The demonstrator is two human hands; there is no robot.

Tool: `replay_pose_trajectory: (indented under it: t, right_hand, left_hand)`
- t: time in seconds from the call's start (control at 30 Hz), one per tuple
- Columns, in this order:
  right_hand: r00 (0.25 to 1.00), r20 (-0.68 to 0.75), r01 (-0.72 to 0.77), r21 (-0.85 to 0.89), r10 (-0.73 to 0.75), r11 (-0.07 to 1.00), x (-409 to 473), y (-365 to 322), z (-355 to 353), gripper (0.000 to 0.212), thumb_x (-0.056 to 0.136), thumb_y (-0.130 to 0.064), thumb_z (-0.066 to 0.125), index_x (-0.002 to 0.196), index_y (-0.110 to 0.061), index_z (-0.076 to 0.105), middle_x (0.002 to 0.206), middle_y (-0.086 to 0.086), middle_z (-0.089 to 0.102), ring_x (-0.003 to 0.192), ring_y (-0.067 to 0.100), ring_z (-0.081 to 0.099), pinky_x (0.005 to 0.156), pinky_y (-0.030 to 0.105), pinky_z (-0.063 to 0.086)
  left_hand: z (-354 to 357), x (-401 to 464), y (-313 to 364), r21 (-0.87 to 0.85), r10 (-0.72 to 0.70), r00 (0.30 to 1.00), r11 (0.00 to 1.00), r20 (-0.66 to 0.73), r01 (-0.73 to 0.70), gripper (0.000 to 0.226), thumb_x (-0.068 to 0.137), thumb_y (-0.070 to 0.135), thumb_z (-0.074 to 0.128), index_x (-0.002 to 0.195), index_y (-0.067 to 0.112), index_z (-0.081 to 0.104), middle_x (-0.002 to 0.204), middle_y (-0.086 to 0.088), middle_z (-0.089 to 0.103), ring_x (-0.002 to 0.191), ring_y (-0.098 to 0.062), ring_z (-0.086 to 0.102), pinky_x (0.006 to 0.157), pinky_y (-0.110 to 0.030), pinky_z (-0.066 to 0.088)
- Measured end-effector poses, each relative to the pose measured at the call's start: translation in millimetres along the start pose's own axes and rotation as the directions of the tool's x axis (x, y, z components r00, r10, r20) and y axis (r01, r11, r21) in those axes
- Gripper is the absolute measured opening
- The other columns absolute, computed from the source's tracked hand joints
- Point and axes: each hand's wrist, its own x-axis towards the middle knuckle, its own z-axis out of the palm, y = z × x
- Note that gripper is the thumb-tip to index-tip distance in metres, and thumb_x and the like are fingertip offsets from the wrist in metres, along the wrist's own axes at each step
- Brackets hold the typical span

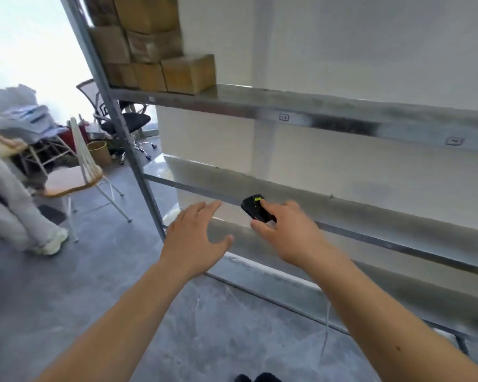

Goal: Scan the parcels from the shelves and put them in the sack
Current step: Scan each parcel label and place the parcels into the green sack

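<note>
You have two hands out: the left hand [196,232] and the right hand [290,235]. One black scanner [255,208] is in view. About seven cardboard parcels [188,74] are stacked on the top shelf [301,106]. Three shelves show. Two chairs [75,180] stand behind.

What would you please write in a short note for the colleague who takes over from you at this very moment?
Right hand grips the black scanner. Left hand is open and holds nothing. The cardboard parcels sit stacked at the left end of the upper shelf, untouched. No sack is in view. Left to do: pick the parcels, scan each, and put them in the sack.
</note>
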Motion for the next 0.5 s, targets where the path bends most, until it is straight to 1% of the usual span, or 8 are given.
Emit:
replay_pose_trajectory:
  t: [0.07, 0.13, 0.17, 0.23, 0.27, 0.37, 0.43, 0.5]
  right_hand:
    - [0.999, 0.0, 0.042, 0.007, -0.042, 0.999, 22, -19, -8, 0.046, 0.097, -0.057, 0.054, 0.14, -0.042, 0.052, 0.108, 0.003, 0.046, 0.086, 0.027, 0.061, 0.078, 0.037, 0.052]
    - [0.995, -0.024, 0.093, 0.033, -0.092, 0.995, 48, -35, -17, 0.037, 0.097, -0.056, 0.056, 0.13, -0.041, 0.058, 0.107, 0.003, 0.049, 0.082, 0.024, 0.061, 0.078, 0.038, 0.054]
    - [0.993, -0.037, 0.114, 0.049, -0.112, 0.992, 62, -43, -21, 0.034, 0.096, -0.055, 0.057, 0.126, -0.039, 0.06, 0.105, 0.004, 0.05, 0.08, 0.024, 0.061, 0.074, 0.036, 0.052]
    - [0.988, -0.052, 0.149, 0.069, -0.146, 0.986, 94, -59, -28, 0.031, 0.096, -0.053, 0.06, 0.118, -0.033, 0.065, 0.101, 0.007, 0.055, 0.076, 0.023, 0.061, 0.065, 0.033, 0.045]
    - [0.985, -0.057, 0.167, 0.072, -0.163, 0.983, 111, -67, -30, 0.031, 0.095, -0.052, 0.061, 0.117, -0.031, 0.066, 0.1, 0.008, 0.057, 0.075, 0.023, 0.061, 0.063, 0.033, 0.043]
    - [0.974, -0.059, 0.221, 0.049, -0.218, 0.974, 165, -93, -34, 0.034, 0.095, -0.051, 0.061, 0.119, -0.028, 0.067, 0.101, 0.008, 0.061, 0.078, 0.023, 0.063, 0.064, 0.033, 0.043]
    - [0.967, -0.07, 0.248, 0.049, -0.245, 0.967, 199, -108, -36, 0.033, 0.095, -0.051, 0.062, 0.117, -0.027, 0.067, 0.099, 0.009, 0.061, 0.077, 0.024, 0.063, 0.062, 0.032, 0.042]
    - [0.963, -0.08, 0.262, 0.066, -0.257, 0.963, 233, -120, -36, 0.031, 0.095, -0.05, 0.063, 0.115, -0.026, 0.068, 0.096, 0.007, 0.062, 0.075, 0.023, 0.063, 0.062, 0.034, 0.046]
  left_hand:
    - [-17, 18, -10, 0.033, -0.002, 0.999, 0.999, -0.032, 0.003, 0.085, 0.084, 0.068, 0.061, 0.16, 0.042, 0.032, 0.163, 0.007, 0.037, 0.152, -0.018, 0.029, 0.124, -0.045, 0.028]
    - [-35, 40, -20, 0.039, -0.015, 0.998, 0.999, -0.061, 0.017, 0.087, 0.08, 0.071, 0.055, 0.159, 0.043, 0.032, 0.162, 0.008, 0.037, 0.151, -0.017, 0.028, 0.124, -0.045, 0.028]
    - [-43, 51, -25, 0.038, -0.016, 0.997, 0.999, -0.08, 0.019, 0.088, 0.078, 0.072, 0.053, 0.158, 0.043, 0.033, 0.161, 0.008, 0.038, 0.151, -0.018, 0.029, 0.123, -0.045, 0.029]
    - [-59, 76, -34, 0.047, 0.003, 0.993, 0.999, -0.119, 0.003, 0.088, 0.076, 0.073, 0.051, 0.157, 0.042, 0.035, 0.159, 0.007, 0.04, 0.149, -0.018, 0.031, 0.122, -0.046, 0.03]
    - [-66, 91, -40, 0.054, 0.013, 0.991, 0.999, -0.136, -0.006, 0.088, 0.076, 0.072, 0.052, 0.157, 0.042, 0.036, 0.16, 0.006, 0.04, 0.15, -0.019, 0.031, 0.123, -0.046, 0.03]
    - [-90, 139, -59, 0.076, 0.013, 0.985, 0.997, -0.171, 0.0, 0.088, 0.075, 0.069, 0.054, 0.158, 0.043, 0.035, 0.163, 0.004, 0.038, 0.152, -0.02, 0.028, 0.124, -0.048, 0.028]
    - [-105, 172, -73, 0.08, 0.009, 0.983, 0.997, -0.183, 0.005, 0.087, 0.076, 0.068, 0.057, 0.158, 0.044, 0.035, 0.164, 0.004, 0.038, 0.152, -0.021, 0.029, 0.124, -0.05, 0.028]
    - [-117, 205, -88, 0.085, 0.01, 0.982, 0.996, -0.187, 0.006, 0.086, 0.079, 0.068, 0.058, 0.158, 0.045, 0.033, 0.165, 0.005, 0.036, 0.152, -0.022, 0.029, 0.123, -0.051, 0.029]
